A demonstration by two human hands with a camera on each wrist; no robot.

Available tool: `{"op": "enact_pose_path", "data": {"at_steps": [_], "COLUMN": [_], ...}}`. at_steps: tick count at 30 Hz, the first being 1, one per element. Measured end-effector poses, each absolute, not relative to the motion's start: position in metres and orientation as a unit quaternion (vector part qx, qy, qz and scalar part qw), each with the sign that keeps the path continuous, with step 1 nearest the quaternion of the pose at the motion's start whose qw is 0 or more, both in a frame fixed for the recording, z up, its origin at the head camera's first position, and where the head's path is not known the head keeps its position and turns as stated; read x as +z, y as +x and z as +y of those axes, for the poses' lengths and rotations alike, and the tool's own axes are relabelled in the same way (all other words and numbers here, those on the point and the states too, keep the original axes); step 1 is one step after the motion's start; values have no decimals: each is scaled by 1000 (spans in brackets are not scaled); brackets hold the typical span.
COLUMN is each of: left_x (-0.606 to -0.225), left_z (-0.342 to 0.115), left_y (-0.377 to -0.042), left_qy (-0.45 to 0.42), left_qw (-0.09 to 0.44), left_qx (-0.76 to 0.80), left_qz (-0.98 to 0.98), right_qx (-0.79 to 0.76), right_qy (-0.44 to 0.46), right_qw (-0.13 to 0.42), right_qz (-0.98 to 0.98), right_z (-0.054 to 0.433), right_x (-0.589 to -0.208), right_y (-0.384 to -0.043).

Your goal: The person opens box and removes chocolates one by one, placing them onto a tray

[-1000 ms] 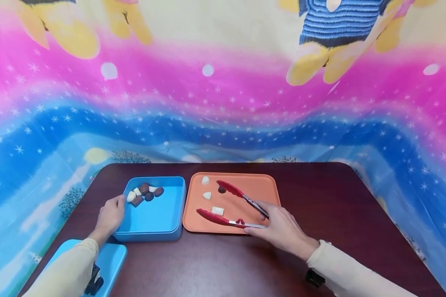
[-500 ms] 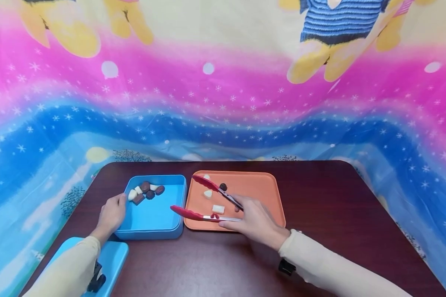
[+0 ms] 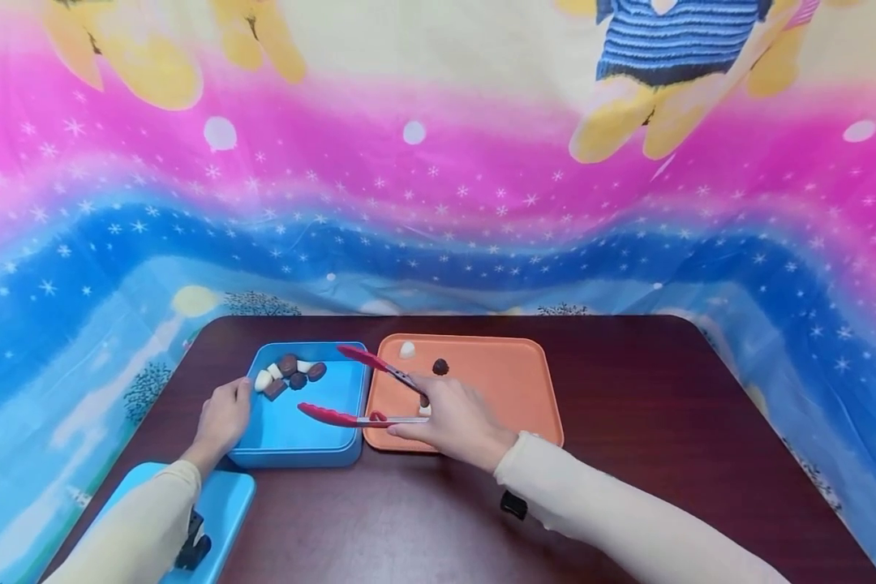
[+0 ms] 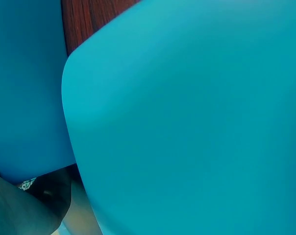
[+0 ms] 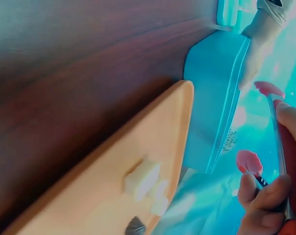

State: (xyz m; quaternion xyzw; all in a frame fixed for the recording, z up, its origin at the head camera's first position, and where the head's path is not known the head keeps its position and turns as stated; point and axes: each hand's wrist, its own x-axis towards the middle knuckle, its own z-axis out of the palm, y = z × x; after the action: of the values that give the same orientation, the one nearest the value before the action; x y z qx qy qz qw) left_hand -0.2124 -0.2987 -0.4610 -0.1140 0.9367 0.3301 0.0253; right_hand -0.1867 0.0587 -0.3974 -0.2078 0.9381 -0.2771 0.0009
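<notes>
With its fingers at the left wall, my left hand (image 3: 222, 418) grips the light blue box (image 3: 299, 456). Several brown and white chocolates (image 3: 288, 364) lie together in the box's far left part. My right hand (image 3: 453, 414) holds tongs (image 3: 328, 414) with red tips and metal arms. The arms are spread wide, nothing between the tips, which hang over the right half of the box. Beneath the hand is an orange tray (image 3: 514, 389) bearing a dark ridged chocolate (image 3: 441, 367) and a white one (image 3: 407, 349). A white block (image 5: 142, 179) shows on the tray in the right wrist view.
A blue lid (image 3: 226, 507) lies on the dark wooden table (image 3: 628, 405) at the near left, under the left forearm. Box and tray stand side by side. Behind the table hangs a colourful printed cloth (image 3: 438, 203).
My right hand has carried the spread tongs leftward from above the tray to over the box. The dark chocolate stays on the tray. The left hand keeps its place on the box.
</notes>
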Motion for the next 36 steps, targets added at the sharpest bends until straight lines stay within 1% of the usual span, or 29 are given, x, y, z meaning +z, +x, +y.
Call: {"op": "enact_pose_path", "data": {"at_steps": [7,11,17,23,36], "left_x": [-460,-460,-459,-460,-461], "left_z": [-298,-298,-298,-297,-299], "left_y": [-212,-211,-210,-210,-212], "left_qy": [-119,-120,-113,-106,-107], "left_qw": [32,30,21,7,9], "left_qx": [332,331,324,317,322], "left_qz": [935,935,939,942,941], "right_qx": [-214,-178,-155,-128,-57], "right_qy": [-220,-229,-225,-198,-192], "right_qw": [15,12,13,10,-11], "right_qz": [952,957,962,972,980], "right_z": [36,24,10,-2,-24], "right_x": [-388,-385,-389,-396,-402], "right_y": [-196,-201,-207,-210,-218]}}
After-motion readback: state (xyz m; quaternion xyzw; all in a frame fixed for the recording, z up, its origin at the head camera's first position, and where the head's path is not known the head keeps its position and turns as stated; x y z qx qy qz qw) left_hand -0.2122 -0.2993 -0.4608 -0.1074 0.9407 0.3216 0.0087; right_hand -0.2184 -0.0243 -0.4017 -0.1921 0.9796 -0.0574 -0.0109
